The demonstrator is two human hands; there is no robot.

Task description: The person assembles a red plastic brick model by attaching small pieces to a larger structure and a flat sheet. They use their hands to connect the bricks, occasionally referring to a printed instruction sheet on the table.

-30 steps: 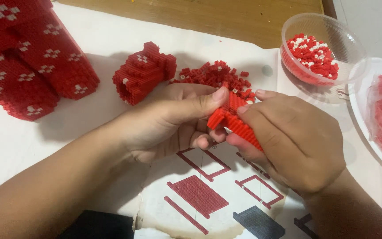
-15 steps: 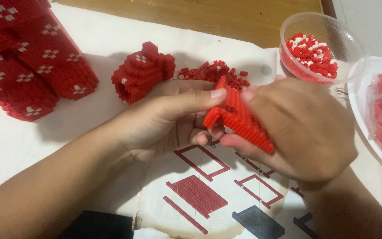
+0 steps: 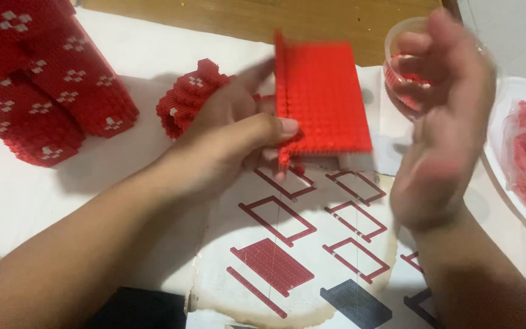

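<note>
Head view shows us a change from a moment ago: both hands gripped a small red brick piece close together, and now our left hand [image 3: 238,146] alone pinches a flat red brick panel [image 3: 321,100], raised upright over the instruction sheet [image 3: 293,244]. Our right hand [image 3: 442,122] has let go and hangs open, blurred, apart from the panel, so the build looks ready for checking. That hand half hides the plastic cup [image 3: 400,42]; the panel's back is unseen.
</note>
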